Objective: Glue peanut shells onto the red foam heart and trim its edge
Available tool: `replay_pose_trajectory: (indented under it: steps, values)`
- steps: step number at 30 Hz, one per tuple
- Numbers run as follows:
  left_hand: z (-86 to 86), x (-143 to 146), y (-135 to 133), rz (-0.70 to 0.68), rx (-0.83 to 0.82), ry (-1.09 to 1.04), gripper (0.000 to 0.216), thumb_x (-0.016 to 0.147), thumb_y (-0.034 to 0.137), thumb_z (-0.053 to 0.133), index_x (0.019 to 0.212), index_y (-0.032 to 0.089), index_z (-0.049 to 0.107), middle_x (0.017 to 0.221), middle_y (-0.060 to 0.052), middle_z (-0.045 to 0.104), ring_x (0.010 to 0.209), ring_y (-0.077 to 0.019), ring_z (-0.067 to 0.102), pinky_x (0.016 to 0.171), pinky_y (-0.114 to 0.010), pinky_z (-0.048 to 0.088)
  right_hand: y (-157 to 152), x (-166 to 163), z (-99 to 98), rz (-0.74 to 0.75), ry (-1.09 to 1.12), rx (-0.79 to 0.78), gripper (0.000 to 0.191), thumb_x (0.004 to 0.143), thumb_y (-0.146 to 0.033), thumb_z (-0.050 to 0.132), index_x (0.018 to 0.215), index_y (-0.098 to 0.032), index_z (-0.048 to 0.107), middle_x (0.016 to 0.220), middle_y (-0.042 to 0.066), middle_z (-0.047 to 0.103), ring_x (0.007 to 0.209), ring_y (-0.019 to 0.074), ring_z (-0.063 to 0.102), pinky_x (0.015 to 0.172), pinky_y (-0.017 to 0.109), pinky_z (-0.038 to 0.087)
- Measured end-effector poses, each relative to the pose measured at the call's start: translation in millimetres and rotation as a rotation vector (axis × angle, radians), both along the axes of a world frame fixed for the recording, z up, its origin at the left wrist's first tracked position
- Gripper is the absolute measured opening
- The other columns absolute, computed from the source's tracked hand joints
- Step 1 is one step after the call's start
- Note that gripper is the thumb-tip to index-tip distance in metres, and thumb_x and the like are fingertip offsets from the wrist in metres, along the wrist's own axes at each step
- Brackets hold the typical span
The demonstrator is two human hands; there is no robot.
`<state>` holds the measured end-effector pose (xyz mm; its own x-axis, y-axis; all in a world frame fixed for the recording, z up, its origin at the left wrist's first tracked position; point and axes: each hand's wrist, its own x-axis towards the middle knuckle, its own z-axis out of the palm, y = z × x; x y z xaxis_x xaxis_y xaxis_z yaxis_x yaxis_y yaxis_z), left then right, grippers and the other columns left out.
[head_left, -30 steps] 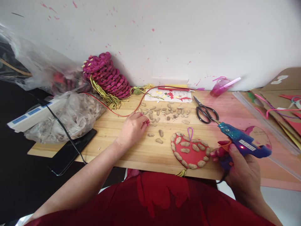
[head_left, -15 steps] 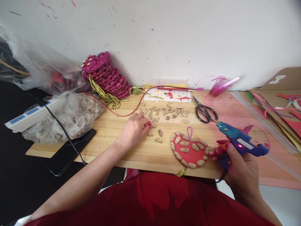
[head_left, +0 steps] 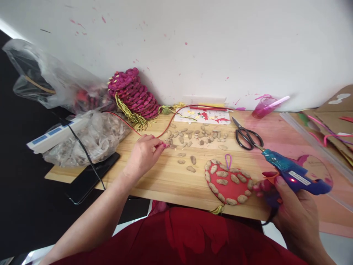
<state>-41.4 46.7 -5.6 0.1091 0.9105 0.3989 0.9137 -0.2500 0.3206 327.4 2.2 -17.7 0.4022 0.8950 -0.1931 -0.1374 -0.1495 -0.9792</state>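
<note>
My left hand (head_left: 145,155) rests low over the table at the left end of some loose peanuts. Its thumb and index finger are pinched together beside a peanut (head_left: 173,146); whether anything is between them is hidden. In my right hand (head_left: 296,211) is a blue glue gun (head_left: 296,175) with a glowing red light, its nozzle pointing up and left. Between the hands lies a red heart (head_left: 228,187) with peanuts along its edge and several more inside. A purple loop (head_left: 228,161) tops the heart, and a yellow-green tassel (head_left: 217,209) hangs below.
Black-handled scissors (head_left: 246,136) lie by the nozzle. A pink cup (head_left: 264,107) stands near the wall. At left are a plastic bag of peanuts (head_left: 91,141), a power strip (head_left: 57,134), a phone (head_left: 93,178) and a magenta peanut bundle (head_left: 135,94). A red cord (head_left: 171,121) crosses behind.
My left hand has moved left along the loose peanuts, fingers still pinched. The view has shifted slightly. My right hand keeps hold of the glue gun, and the heart lies as before.
</note>
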Motion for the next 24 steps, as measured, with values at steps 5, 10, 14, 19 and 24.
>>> replay_pose_trajectory:
  steps: [5, 10, 14, 19, 24]
  values:
    - [-1.1, -15, -2, 0.047, -0.010, -0.024, 0.027, 0.097, 0.027, 0.054, 0.083, 0.018, 0.075, 0.078, -0.007, 0.070, 0.078, -0.0220, 0.063, 0.074, -0.035, 0.048, -2, -3, 5.1, 0.001, -0.043, -0.011, 0.044, 0.062, -0.055, 0.088, 0.085, -0.020, 0.074, 0.064, -0.001, 0.063, 0.053, 0.0156, 0.061, 0.039, 0.022, 0.049]
    - [-7.6, -15, 1, 0.038, -0.003, -0.064, 0.021, 0.093, 0.021, 0.056, 0.099, 0.018, 0.076, 0.087, -0.007, 0.072, 0.084, -0.0225, 0.066, 0.077, -0.035, 0.050, -1, -3, 5.6, -0.010, -0.057, -0.020, 0.043, 0.063, -0.055, 0.087, 0.083, -0.020, 0.074, 0.065, 0.000, 0.063, 0.052, 0.0149, 0.059, 0.038, 0.023, 0.049]
    - [-4.5, -11, 4, 0.051, -0.025, -0.014, 0.024, 0.093, 0.024, 0.059, 0.074, 0.018, 0.072, 0.072, -0.005, 0.067, 0.073, -0.0212, 0.061, 0.071, -0.034, 0.046, -1, -2, 4.8, -0.018, -0.033, -0.030, 0.044, 0.059, -0.053, 0.089, 0.083, -0.020, 0.075, 0.063, 0.000, 0.063, 0.054, 0.0164, 0.062, 0.039, 0.023, 0.050]
    - [-6.5, -8, 9, 0.022, -0.011, 0.010, 0.027, 0.095, 0.024, 0.057, 0.073, 0.018, 0.072, 0.070, -0.005, 0.065, 0.071, -0.0203, 0.058, 0.073, -0.035, 0.046, -1, -1, 5.1, 0.004, -0.049, -0.034, 0.041, 0.064, -0.053, 0.087, 0.086, -0.020, 0.074, 0.065, 0.001, 0.066, 0.060, 0.0193, 0.066, 0.045, 0.025, 0.055]
    - [-18.4, -5, 16, -0.028, -0.012, -0.013, 0.022, 0.091, 0.018, 0.060, 0.105, 0.019, 0.077, 0.084, -0.007, 0.067, 0.084, -0.0229, 0.061, 0.080, -0.036, 0.050, -2, -1, 5.9, 0.002, -0.076, -0.027, 0.041, 0.064, -0.054, 0.086, 0.085, -0.021, 0.074, 0.064, 0.001, 0.065, 0.063, 0.0214, 0.068, 0.047, 0.027, 0.057]
